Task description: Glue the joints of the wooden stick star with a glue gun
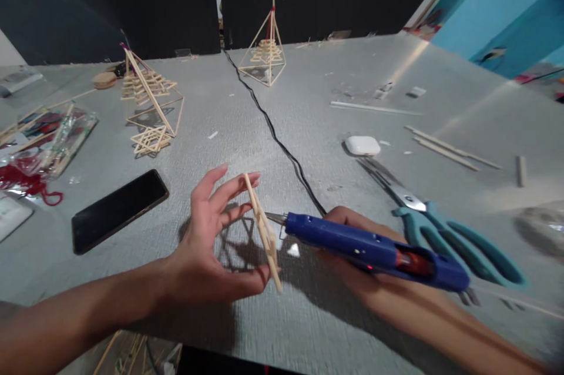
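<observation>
Between the thumb and fingers of my left hand [207,234] is a small frame of wooden sticks [264,228], seen nearly edge-on and tilted above the table. My right hand [348,251] is wrapped round a blue hot glue gun [343,238], its red light lit and a clear glue stick trailing from the back. The metal nozzle points left, at or very close to the stick frame; I cannot tell whether it touches. Part of my right hand is hidden behind the gun. A white scrap [293,250] lies beneath them.
A black phone [120,210] lies left, near a flat stick star [151,140] and a pyramid-shaped stick model [150,90]. Another pyramid model [269,52] stands at the back. A black cable [277,140] crosses the table. Teal-handled scissors [440,228], a white earbud case [362,145] and loose sticks [447,151] lie right.
</observation>
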A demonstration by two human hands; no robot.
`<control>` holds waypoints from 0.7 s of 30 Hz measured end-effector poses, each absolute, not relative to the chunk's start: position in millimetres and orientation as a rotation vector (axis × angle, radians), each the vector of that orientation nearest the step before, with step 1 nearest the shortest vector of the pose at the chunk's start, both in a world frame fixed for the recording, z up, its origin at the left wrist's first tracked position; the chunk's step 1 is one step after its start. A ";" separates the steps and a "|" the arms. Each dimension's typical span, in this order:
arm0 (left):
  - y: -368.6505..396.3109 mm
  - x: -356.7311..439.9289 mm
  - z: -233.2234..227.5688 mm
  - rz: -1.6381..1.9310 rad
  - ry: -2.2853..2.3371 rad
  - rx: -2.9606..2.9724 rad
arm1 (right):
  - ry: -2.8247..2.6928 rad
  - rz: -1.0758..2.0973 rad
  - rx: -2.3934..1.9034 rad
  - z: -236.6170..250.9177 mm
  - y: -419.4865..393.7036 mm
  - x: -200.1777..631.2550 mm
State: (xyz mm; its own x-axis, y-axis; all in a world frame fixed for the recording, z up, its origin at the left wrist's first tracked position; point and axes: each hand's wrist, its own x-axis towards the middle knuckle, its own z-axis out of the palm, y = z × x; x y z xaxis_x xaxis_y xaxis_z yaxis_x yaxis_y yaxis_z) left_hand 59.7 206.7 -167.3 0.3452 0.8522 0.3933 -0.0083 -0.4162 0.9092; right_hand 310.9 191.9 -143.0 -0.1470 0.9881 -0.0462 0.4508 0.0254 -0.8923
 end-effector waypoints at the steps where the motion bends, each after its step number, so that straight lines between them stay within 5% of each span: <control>1: 206.6 59.3 -167.0 1.193 0.753 1.707 | -1.630 1.110 -1.495 -142.7 192.3 310.7; 21: 207.6 52.3 -156.6 1.021 0.649 1.807 | -1.525 1.149 -1.625 -156.3 192.5 320.8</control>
State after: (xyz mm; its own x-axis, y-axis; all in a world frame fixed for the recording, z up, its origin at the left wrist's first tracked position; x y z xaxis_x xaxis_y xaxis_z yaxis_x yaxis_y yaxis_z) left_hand 52.3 207.6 -156.6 0.5145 0.7753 0.3662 0.0021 -0.4282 0.9037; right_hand 320.8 192.5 -156.3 -0.0471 0.9833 -0.1757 0.4401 -0.1375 -0.8874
